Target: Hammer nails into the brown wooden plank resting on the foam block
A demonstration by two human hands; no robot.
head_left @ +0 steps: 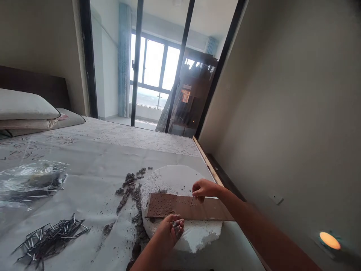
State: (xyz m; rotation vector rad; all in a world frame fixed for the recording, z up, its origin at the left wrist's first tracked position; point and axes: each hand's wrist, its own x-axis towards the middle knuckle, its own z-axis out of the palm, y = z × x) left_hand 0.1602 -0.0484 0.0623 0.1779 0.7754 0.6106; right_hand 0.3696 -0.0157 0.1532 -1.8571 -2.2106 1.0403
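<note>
Several nails [176, 228] lie in my left hand [168, 230], which is curled round them just in front of a brown board. Between the fingertips of my right hand [203, 188] is a single nail [191, 202], pointing down at the board's surface. The brown board [180, 207] is long and flat, with rows of small holes over its left part. Beneath it is a white foam slab [203, 231] with a broken front edge. My right hand hovers over the middle of the board; whether the nail's tip touches it I cannot tell.
A pile of loose nails [53, 239] lies at the front left, with a clear plastic bag [31, 184] behind it. Dark grey crumbs [130, 184] are scattered left of the foam. Pillows [26, 107] sit at the far left; a wall [296, 113] rises on the right.
</note>
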